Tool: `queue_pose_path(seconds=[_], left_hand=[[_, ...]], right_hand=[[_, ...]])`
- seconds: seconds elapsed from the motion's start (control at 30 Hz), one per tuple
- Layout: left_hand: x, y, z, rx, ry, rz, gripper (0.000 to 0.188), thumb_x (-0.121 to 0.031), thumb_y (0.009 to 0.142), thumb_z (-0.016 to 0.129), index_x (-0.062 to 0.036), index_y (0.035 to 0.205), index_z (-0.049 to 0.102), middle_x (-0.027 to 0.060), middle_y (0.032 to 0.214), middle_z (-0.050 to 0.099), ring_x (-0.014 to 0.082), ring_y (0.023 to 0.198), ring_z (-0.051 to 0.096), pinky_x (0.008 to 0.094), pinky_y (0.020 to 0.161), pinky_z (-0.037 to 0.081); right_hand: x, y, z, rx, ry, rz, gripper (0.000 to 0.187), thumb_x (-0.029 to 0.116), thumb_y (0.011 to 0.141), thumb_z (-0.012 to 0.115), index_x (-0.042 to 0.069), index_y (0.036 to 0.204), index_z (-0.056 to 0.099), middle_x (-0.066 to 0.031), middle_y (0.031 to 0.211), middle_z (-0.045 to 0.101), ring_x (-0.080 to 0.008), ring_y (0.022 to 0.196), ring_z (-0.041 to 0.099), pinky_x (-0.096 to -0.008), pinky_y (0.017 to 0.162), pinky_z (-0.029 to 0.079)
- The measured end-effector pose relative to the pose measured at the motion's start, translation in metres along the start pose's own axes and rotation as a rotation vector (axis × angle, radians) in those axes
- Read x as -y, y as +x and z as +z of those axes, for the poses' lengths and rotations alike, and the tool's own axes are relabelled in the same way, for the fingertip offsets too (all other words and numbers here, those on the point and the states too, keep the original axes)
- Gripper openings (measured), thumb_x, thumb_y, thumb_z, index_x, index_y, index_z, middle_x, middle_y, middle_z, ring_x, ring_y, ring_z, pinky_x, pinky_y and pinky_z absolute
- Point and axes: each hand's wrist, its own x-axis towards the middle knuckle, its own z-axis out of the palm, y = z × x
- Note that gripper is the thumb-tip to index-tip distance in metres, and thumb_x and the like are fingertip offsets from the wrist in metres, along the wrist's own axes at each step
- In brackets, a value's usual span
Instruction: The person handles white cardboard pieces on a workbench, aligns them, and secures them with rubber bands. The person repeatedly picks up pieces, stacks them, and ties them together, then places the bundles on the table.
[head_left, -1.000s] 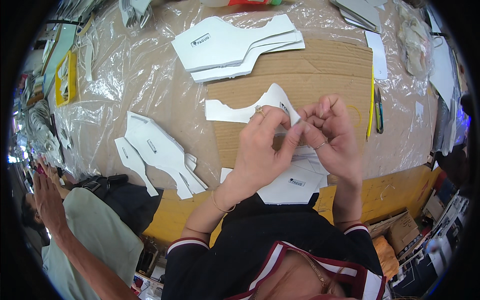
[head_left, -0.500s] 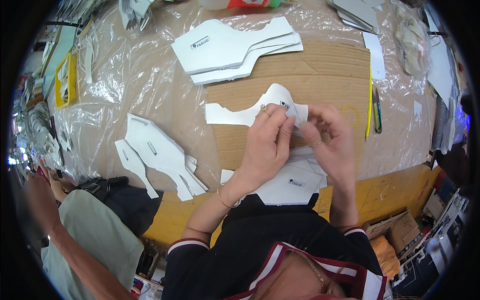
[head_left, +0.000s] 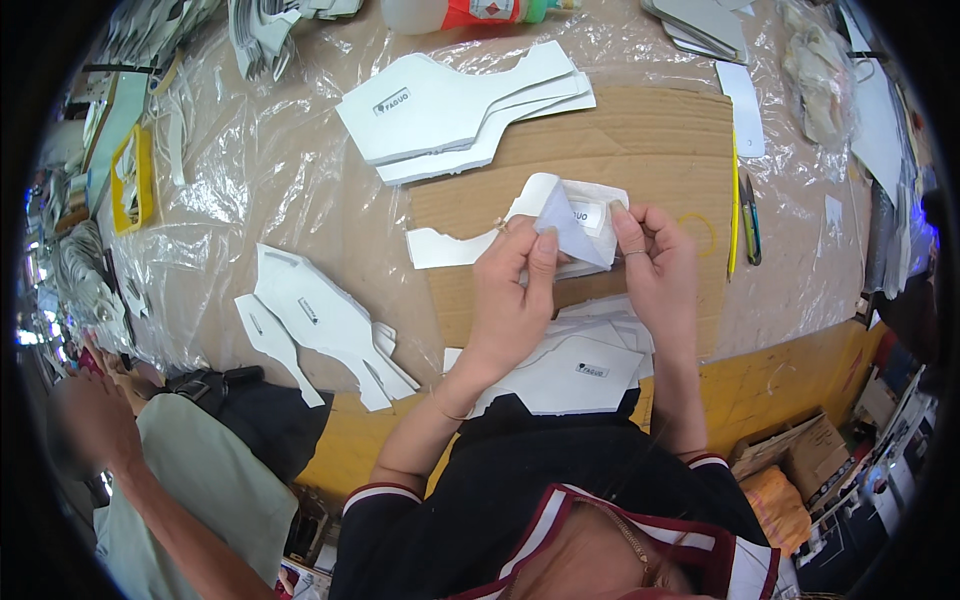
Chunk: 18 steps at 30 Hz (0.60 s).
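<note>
White curved piece (head_left: 530, 198), bluish flap (head_left: 570, 232) folded partly over printed label (head_left: 590, 216)

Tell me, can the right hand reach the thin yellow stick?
Probably yes: the thin yellow stick lies right of the right hand, nothing standing between, though that hand is touching the folded white piece.

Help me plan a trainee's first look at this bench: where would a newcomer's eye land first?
Probably on the centre, where the left hand and right hand pinch a white piece over brown cardboard, a pale grey flap raised between them. Next, the stack of white shapes at the cardboard's upper-left corner and the bright yellow tray toward the left would likely stand out.
</note>
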Motion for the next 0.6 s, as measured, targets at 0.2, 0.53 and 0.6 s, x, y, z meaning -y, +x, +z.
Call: queue_pose_path(seconds=[0.2,0.53,0.6], left_hand=[[-0.002,0.004,-0.006,0.033,0.040,0.046,0.021,-0.012,0.100,0.051,0.0032,0.087,0.056,0.0102,0.075,0.053,0.0213,0.065,0.049,0.0324,0.063,0.041],[0.009,-0.003,-0.004,0.026,-0.022,0.079,0.023,-0.015,0.102,0.048,0.0036,0.091,0.057,0.0078,0.081,0.056,0.0167,0.071,0.051,0.0305,0.066,0.042],[0.011,-0.002,-0.010,0.050,-0.142,0.007,0.028,-0.020,0.104,0.044,0.0028,0.099,0.060,0.0056,0.092,0.063,0.0112,0.081,0.057,0.0263,0.076,0.046]], right_hand=[[0.007,0.002,-0.006,0.073,-0.025,-0.064,0.017,0.013,0.099,0.058,-0.003,0.102,0.063,0.0008,0.083,0.063,-0.0026,0.075,0.055,-0.0187,0.066,0.045],[0.007,-0.003,-0.003,0.113,-0.059,0.096,0.021,0.014,0.095,0.064,-0.006,0.103,0.066,-0.0029,0.084,0.068,-0.0068,0.071,0.061,-0.0208,0.064,0.049],[0.005,-0.001,-0.002,0.044,-0.234,0.075,0.021,0.016,0.095,0.065,-0.005,0.095,0.066,-0.0030,0.075,0.066,-0.0066,0.063,0.059,-0.0221,0.056,0.047]])
